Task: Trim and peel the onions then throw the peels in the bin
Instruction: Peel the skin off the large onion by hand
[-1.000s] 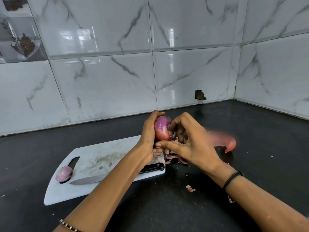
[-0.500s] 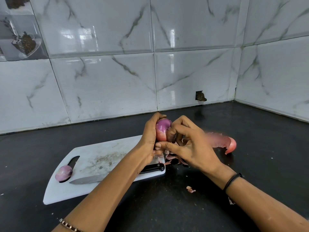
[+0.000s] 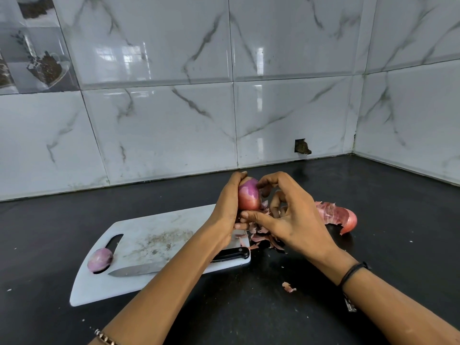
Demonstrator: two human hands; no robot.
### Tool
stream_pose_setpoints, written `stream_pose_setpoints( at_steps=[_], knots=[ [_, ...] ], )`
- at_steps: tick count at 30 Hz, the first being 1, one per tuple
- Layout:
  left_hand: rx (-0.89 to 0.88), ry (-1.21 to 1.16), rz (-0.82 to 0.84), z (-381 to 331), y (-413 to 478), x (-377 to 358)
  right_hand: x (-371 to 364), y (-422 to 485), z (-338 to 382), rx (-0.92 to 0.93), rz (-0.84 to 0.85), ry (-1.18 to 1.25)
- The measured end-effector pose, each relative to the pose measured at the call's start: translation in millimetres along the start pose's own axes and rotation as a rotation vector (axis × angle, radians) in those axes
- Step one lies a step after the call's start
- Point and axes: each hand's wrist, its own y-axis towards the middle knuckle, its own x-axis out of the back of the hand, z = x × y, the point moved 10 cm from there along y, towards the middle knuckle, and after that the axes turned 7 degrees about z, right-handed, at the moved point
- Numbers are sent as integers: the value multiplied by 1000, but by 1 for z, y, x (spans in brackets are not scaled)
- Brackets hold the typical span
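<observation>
As left hand grips onion, fingers curled

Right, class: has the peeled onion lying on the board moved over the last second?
No. The onion still sits at the handle slot of the board, just left of the knife tip, as before.

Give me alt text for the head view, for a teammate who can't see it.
A person's left hand holds a partly peeled red onion above a black counter while the right hand pinches at its skin. Below lie a white cutting board with a knife and a second onion, plus loose peels beside it.
</observation>
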Motion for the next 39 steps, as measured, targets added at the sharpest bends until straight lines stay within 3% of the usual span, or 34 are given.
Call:
stream_pose_setpoints(
  at_steps=[18,39],
  knots=[
    [-206,382,-114,-18,-3,0,3,0,-14,-86,-26,63],
    [-205,403,-122,-16,2,-1,-1,0,-14,-98,-7,-14]
  ],
)
